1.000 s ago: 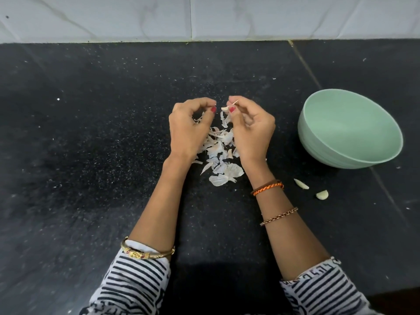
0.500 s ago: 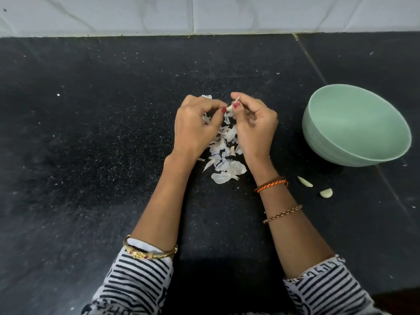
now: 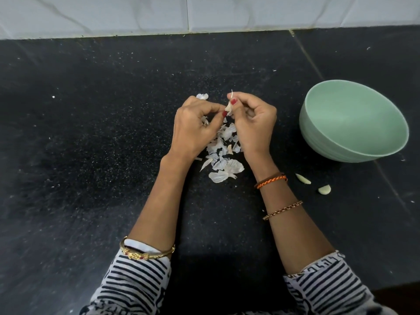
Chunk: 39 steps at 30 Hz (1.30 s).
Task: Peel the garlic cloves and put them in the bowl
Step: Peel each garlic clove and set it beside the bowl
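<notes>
My right hand (image 3: 252, 123) pinches a small garlic clove (image 3: 228, 108) between thumb and fingertips above the black counter, a thin strip of skin sticking up from it. My left hand (image 3: 195, 126) has its fingers curled, and its thumb and fingertips pinch the clove's skin from the left. Under both hands lies a heap of white garlic peels (image 3: 223, 160). The pale green bowl (image 3: 354, 153) stands to the right and looks empty. Two peeled cloves, one long (image 3: 303, 178) and one rounder (image 3: 324, 190), lie on the counter in front of the bowl.
The black speckled counter (image 3: 91, 144) runs back to a white tiled wall (image 3: 204, 14). A stray peel (image 3: 202, 96) lies just beyond my left hand. Small white flecks are scattered over the surface.
My left thumb and fingers have closed in on the clove held by my right hand. Both hands stay over the peel heap.
</notes>
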Each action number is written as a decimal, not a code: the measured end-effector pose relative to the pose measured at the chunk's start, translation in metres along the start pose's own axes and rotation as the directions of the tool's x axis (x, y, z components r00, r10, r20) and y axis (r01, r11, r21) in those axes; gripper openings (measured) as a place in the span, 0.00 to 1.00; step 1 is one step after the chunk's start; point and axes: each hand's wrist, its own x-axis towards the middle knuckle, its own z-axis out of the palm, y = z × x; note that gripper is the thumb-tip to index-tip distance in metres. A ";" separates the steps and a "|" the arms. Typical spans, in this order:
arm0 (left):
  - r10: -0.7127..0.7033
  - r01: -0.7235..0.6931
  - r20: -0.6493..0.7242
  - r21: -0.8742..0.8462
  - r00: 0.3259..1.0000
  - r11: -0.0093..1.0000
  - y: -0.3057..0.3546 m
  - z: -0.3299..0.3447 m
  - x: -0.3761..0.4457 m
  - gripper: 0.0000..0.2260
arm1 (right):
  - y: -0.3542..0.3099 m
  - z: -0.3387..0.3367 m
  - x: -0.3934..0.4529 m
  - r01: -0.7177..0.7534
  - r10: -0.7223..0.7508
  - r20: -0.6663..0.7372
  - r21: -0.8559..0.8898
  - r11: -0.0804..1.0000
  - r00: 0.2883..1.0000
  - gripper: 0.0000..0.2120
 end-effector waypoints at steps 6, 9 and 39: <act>-0.057 0.057 0.047 -0.002 0.997 0.998 -0.006 -0.002 -0.001 0.05 | 0.003 -0.003 0.002 0.009 -0.006 0.065 -0.046 0.999 0.998 0.07; -0.071 0.073 0.058 -0.028 0.996 0.997 -0.004 -0.002 -0.001 0.05 | 0.002 -0.005 0.002 0.052 -0.046 0.082 -0.082 0.995 0.996 0.07; -0.232 0.219 0.012 -0.385 0.973 0.896 0.007 -0.006 0.001 0.02 | -0.019 -0.028 0.008 -0.475 0.275 0.525 0.295 0.829 0.805 0.13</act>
